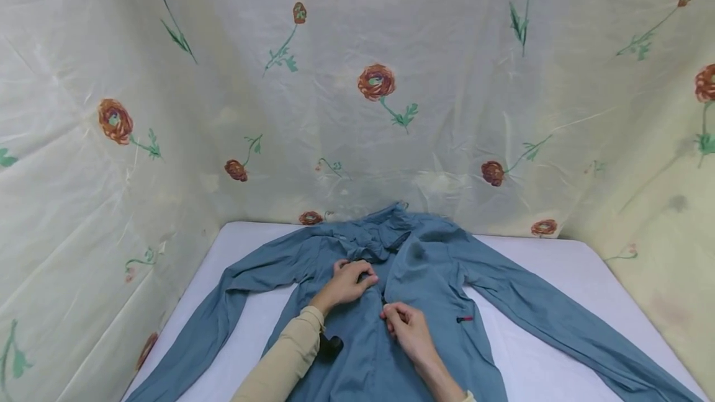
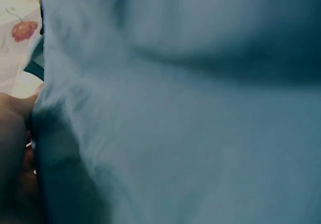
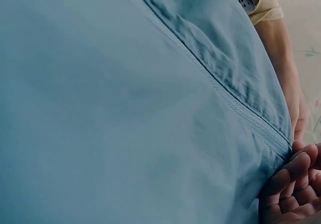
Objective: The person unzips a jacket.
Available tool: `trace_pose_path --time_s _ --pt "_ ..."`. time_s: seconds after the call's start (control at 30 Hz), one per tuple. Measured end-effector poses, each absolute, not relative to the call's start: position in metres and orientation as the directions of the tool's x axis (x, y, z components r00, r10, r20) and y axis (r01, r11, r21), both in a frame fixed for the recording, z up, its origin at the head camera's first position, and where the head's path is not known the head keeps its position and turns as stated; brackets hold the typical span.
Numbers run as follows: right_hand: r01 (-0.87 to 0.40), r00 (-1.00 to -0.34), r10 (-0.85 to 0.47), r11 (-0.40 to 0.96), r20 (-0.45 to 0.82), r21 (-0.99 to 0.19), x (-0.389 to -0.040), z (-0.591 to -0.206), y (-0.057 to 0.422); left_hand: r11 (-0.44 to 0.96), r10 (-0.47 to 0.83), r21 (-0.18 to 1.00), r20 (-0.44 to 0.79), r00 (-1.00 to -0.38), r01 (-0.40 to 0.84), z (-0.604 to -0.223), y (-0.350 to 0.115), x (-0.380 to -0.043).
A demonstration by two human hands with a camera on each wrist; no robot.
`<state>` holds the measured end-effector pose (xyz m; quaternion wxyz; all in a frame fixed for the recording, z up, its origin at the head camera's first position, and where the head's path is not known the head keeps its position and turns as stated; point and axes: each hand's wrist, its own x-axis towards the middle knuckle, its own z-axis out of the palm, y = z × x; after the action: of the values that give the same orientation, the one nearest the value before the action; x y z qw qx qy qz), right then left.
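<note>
A blue long-sleeved jacket (image 1: 430,265) lies front up with its collar at the far side and its sleeves spread outward. Its front zipper (image 3: 235,101) runs up to the right hand's fingertips in the right wrist view. My right hand (image 1: 410,330) has curled fingers and pinches at the zipper, just under a small dark piece on the front opening. Up and left of it, my left hand (image 1: 349,283) holds the jacket front below the collar; the left wrist view has the thumb (image 2: 20,106) against the fabric edge. The zipper pull is hidden by the fingers.
The jacket lies on a white-covered table (image 1: 536,340). A flowered curtain (image 1: 313,110) closes in the back and both sides. On the jacket's right side is a small pocket zip with a red tab (image 1: 465,319). A dark rounded object (image 1: 331,347) shows beside the left forearm.
</note>
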<state>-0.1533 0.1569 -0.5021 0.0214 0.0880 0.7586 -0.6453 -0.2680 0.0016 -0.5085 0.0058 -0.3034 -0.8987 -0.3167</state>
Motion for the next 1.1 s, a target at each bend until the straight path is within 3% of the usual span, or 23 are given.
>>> trace_pose_path --time_s 0.23,0.4,0.53,0.77,1.1 --pt "0.162 -0.983 0.113 0.142 -0.146 -0.977 -0.151 -0.507 0.157 0.725 0.452 0.373 0.378 -0.808 0.579 -0.510 0.009 -0.246" --pt "0.156 -0.983 0.119 0.138 -0.140 -0.978 -0.153 -0.509 0.159 0.713 0.520 0.340 0.330 -0.788 0.613 -0.507 0.012 -0.233" --pt "0.155 -0.983 0.123 0.146 -0.137 -0.977 -0.153 -0.509 0.161 0.699 0.515 0.453 0.219 -0.829 0.553 -0.507 0.009 -0.234" --pt "0.174 -0.982 0.105 0.160 -0.158 -0.972 -0.150 -0.508 0.160 0.581 0.474 0.745 0.017 -0.880 0.327 -0.512 0.003 -0.242" --pt "0.149 -0.987 0.087 0.148 -0.137 -0.978 -0.151 -0.508 0.160 0.431 0.530 0.826 0.094 -0.843 0.364 -0.507 0.003 -0.247"
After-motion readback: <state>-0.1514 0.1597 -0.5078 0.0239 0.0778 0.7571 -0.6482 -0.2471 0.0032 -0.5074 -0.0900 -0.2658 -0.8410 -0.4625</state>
